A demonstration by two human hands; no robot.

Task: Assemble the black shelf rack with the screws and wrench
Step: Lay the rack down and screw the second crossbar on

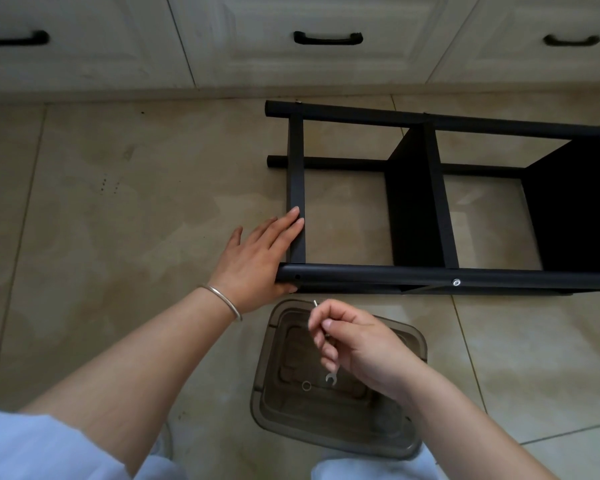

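While the black shelf rack [440, 202] is lying on its side on the tiled floor [118, 209], close to the white cabinets [222, 39], the person is steadying it with the left hand [260, 254]. That hand's fingers are lying straight along the end crossbar [296, 188], with the palm pressing against the end of the near tube [395, 273], probably to keep the frame from sliding while a fastener goes in. An empty hole [297, 277] is showing in that tube just beside the palm, and a fitted screw [457, 282] is sitting further right along the same tube. Hovering above a clear smoky tray [409, 441], the right hand [357, 348] is pinching a small screw [315, 302] in its fingertips and also gripping the wrench [330, 378], whose open jaw end is hanging below the fingers. A washer [306, 385] is lying in the tray. Judging by this, the screw is meant for the empty hole. Open floor is stretching to the rack's left, giving the arms room; the tray is sitting just beside the near tube, so the space below the hole is tight.
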